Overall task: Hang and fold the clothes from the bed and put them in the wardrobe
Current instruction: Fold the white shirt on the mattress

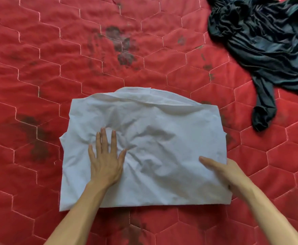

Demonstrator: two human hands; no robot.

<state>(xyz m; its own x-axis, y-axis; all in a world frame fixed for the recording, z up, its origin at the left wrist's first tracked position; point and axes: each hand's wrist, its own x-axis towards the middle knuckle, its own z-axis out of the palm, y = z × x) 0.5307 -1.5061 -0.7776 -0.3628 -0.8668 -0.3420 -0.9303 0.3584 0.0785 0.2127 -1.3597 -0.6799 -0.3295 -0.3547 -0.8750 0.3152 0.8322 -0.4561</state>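
We worked at the near edge of the red quilted bed cover (38,50) with hexagon stitching and dark blotches. The pale blue-white cotton shirt (155,138), already folded into a rough rectangle, lay flat near that edge, slightly right of centre, its collar end toward the far side.

Our left hand (105,163) lay palm down on the shirt's left half, fingers straight and slightly spread, grip fully open and holding nothing. We judged it was there to pin the layers and smooth the creases bunched around the middle.

Our right hand (222,170) was at the shirt's right edge, near its near-right corner. Its thumb lay on top of the cloth and its fingers went out of sight past the edge, probably beneath it; motion blur kept us from telling whether this grip had closed on the fabric. The placement suited lifting that side over for the next fold.

The crumpled dark teal satin-like garment (268,41) lay in a heap at the bed's far-right corner, well apart, not yet folded. No wardrobe was in view.
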